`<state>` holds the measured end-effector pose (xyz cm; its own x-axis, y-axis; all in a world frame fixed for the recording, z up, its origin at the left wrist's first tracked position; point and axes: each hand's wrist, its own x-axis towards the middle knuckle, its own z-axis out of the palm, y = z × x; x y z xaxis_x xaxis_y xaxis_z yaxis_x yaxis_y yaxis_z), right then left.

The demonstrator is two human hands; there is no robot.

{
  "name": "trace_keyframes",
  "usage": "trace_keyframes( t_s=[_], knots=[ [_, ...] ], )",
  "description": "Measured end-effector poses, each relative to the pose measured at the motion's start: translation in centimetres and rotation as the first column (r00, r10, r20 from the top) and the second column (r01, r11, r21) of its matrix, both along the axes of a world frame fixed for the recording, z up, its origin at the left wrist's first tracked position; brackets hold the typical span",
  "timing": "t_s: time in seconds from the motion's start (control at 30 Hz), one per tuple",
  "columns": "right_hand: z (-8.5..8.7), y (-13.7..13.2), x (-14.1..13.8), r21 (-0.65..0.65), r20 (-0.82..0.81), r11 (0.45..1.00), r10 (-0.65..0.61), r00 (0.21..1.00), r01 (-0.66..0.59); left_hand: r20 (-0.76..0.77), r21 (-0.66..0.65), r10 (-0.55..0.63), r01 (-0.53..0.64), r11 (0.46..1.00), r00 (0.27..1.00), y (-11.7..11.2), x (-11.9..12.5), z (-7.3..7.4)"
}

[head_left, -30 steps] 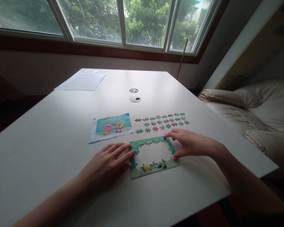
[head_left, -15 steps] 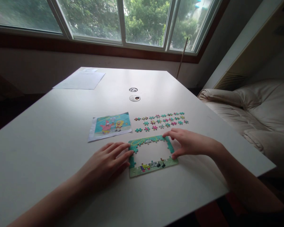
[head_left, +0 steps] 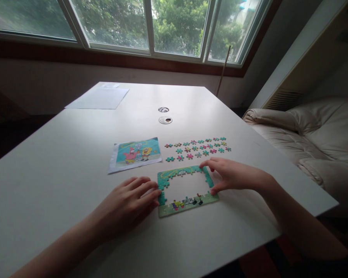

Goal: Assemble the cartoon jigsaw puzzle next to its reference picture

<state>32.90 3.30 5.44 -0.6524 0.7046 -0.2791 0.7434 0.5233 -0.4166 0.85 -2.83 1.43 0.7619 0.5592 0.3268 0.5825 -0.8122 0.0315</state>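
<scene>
A joined puzzle border (head_left: 188, 207) lies flat on the white table, its middle showing bare tabletop. My left hand (head_left: 136, 197) rests at its left edge, fingers stretched out and fingertips against the side. At the right edge is my right hand (head_left: 232, 174), thumb by the lower corner and index finger by the upper one, spread apart. Neither hand has a loose piece in it that I can see. Behind the border, loose puzzle pieces (head_left: 189, 156) lie in three rows. To their left is a printed cartoon picture (head_left: 137, 153) on white paper.
The white table (head_left: 75, 154) has two round inserts (head_left: 165, 120) set in its top. Sheets of paper (head_left: 100, 98) lie at the far left. A cream leather sofa (head_left: 316, 135) stands on the right, and a thin stick (head_left: 223, 71) leans near the window.
My left hand has drawn back slightly to the left, its fingertips coming off the top of the border's left side. The right hand and the border stay in place.
</scene>
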Motion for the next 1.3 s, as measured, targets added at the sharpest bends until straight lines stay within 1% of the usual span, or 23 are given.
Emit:
trace_keyframes(
  t_s=[0.13,0.33,0.6,0.8,0.87,0.93,1.07,1.17,1.3],
  knots=[
    [0.1,0.0,-0.1,-0.014,-0.002,1.000,-0.014,1.000,0.014,0.000,-0.011,0.006,-0.006,1.000,1.000,0.0,0.0,-0.1],
    [0.1,0.2,-0.1,-0.049,0.002,0.999,-0.015,1.000,0.015,0.048,0.001,-0.007,0.007,1.000,0.999,-0.1,0.1,-0.1],
    [-0.2,0.3,0.0,-0.055,-0.026,0.998,-0.012,1.000,0.010,0.031,-0.003,-0.024,0.024,1.000,0.999,-0.1,0.1,-0.3],
    [0.0,0.9,0.6,-0.034,-0.043,0.999,0.023,0.999,-0.024,0.034,-0.008,-0.015,0.015,1.000,0.999,-0.1,0.1,-0.3],
    [0.1,1.6,1.3,-0.004,-0.039,1.000,-0.011,0.999,0.011,0.028,-0.010,-0.019,0.019,1.000,0.999,0.0,0.0,-0.3],
    [0.1,2.5,2.2,0.060,-0.038,0.996,-0.070,0.997,0.072,0.027,-0.010,-0.019,0.020,1.000,0.999,0.0,0.0,-0.3],
    [-0.2,4.4,4.4,0.180,-0.018,0.968,-0.177,0.984,0.177,0.044,0.002,-0.017,0.017,1.000,0.999,0.1,0.1,-0.3],
    [-0.3,5.5,6.0,0.209,0.007,0.946,-0.254,0.967,0.247,0.040,0.003,-0.017,0.017,1.000,0.999,0.1,0.0,-0.4],
    [-0.5,6.4,7.8,0.206,0.041,0.927,-0.329,0.944,0.314,0.032,0.001,-0.020,0.020,1.000,0.999,0.1,-0.1,-0.5]
  ],
)
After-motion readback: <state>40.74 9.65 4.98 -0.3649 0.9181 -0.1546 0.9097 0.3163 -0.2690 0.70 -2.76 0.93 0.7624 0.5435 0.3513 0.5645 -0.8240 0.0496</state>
